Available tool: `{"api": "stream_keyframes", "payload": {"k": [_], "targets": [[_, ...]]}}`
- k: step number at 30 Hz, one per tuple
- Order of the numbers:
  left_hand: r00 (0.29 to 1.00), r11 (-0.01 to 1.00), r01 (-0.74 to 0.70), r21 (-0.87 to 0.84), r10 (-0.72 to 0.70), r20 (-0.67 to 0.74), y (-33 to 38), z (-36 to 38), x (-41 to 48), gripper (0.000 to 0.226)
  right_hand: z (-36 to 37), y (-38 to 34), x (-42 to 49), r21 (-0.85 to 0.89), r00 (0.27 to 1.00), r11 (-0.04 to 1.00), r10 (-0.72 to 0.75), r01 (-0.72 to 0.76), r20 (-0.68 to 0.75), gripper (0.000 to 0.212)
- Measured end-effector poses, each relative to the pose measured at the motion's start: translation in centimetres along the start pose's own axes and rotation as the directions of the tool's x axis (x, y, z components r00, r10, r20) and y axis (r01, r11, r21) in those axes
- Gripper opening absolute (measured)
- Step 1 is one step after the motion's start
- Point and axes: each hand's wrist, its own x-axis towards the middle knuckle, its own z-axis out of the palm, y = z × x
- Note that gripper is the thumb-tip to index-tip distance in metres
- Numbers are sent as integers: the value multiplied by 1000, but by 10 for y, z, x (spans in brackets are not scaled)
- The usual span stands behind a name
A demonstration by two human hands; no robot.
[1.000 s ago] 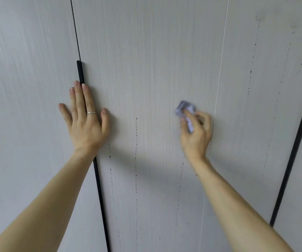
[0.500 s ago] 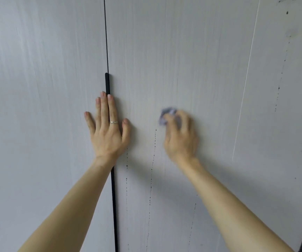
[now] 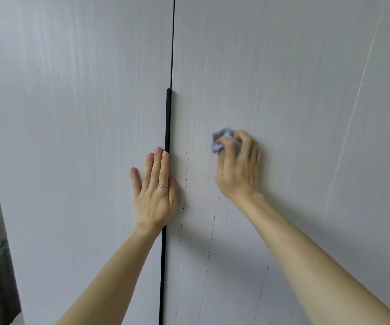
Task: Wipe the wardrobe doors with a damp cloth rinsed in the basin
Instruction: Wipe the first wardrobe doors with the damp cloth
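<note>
Pale wood-grain wardrobe doors (image 3: 283, 78) fill the view. Curled fingers (image 3: 243, 148) of the right hand (image 3: 238, 170) clamp a small bunched lilac cloth (image 3: 222, 139). It pokes out past the fingertips, up and to the left, against the right-hand door. The left hand (image 3: 155, 191) lies flat, fingers straight, its fingertips just beside the black vertical handle (image 3: 167, 118). Lines of dark specks (image 3: 209, 249) run down below the hands.

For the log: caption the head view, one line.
Cleaning: right hand presses a crumpled lilac cloth on the wardrobe door; left hand rests flat across the black handle.
</note>
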Motion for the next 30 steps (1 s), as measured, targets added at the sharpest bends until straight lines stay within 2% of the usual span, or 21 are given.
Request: {"api": "stream_keyframes", "payload": {"k": [1, 3, 4, 5, 6, 8, 10, 11, 13, 15, 17, 20, 21, 22, 24, 26, 28, 30], "targets": [[1000, 1000, -6, 11, 6, -24, 0, 1, 2, 68, 2, -3, -29, 27, 985, 992, -124, 122, 117, 16], [1000, 1000, -20, 13, 21, -22, -2, 2, 1, 67, 0, 4, -62, 54, 892, 940, -338, 337, 301, 20], [1000, 1000, -24, 9, 24, -14, -3, 2, -1, 66, -2, 11, -56, 82, 850, 910, -410, 407, 331, 21], [999, 1000, -26, 12, 26, -19, -3, 2, -1, 66, -1, 16, -36, 96, 838, 898, -435, 429, 330, 20], [1000, 1000, -23, 12, 23, -15, -1, 2, -1, 66, -3, 15, -14, 93, 873, 922, -385, 375, 300, 16], [1000, 1000, -19, 20, 19, -10, -1, 2, 2, 67, 2, 7, 39, 24, 980, 986, -167, 165, 107, 13], [1000, 999, -28, 31, 28, -8, -1, 2, 1, 68, 10, -6, 72, -24, 999, 1000, 11, -12, -41, 14], [999, 999, -32, 36, 32, -6, -1, 1, 0, 67, 15, -13, 75, -35, 996, 998, 44, -47, -82, 14], [1000, 999, -18, 35, 17, 13, 1, -1, 2, 67, 22, -21, 54, -22, 996, 1000, 15, -17, -85, 15], [999, 999, -23, 28, 22, 46, 1, -6, 1, 66, 23, -23, 8, 26, 991, 991, -129, 128, 31, 14], [992, 997, -77, 24, 74, 101, -7, -17, -2, 65, 17, -24, -37, 76, 940, 961, -278, 268, 198, 15], [970, 980, -187, 67, 173, 171, -29, -35, -15, 60, 10, -15, -34, 113, 845, 898, -440, 426, 306, 13], [960, 972, -221, 82, 202, 196, -35, -39, -18, 60, 10, -15, -16, 106, 846, 900, -435, 424, 308, 13], [951, 965, -245, 90, 221, 214, -39, -41, -20, 59, 13, -18, 6, 80, 881, 922, -387, 380, 273, 13], [948, 961, -256, 105, 229, 219, -42, -41, -19, 59, 22, -31, 51, 8, 961, 973, -230, 232, 154, 13], [948, 960, -258, 111, 230, 219, -41, -37, -21, 59, 32, -46, 76, -44, 992, 992, -112, 115, 58, 16], [950, 958, -260, 119, 231, 211, -41, -32, -21, 60, 40, -53, 76, -56, 995, 994, -98, 98, 5, 18], [953, 960, -250, 127, 221, 207, -44, -28, -21, 60, 42, -55, 45, -6, 984, 985, -174, 174, 39, 15]]}}
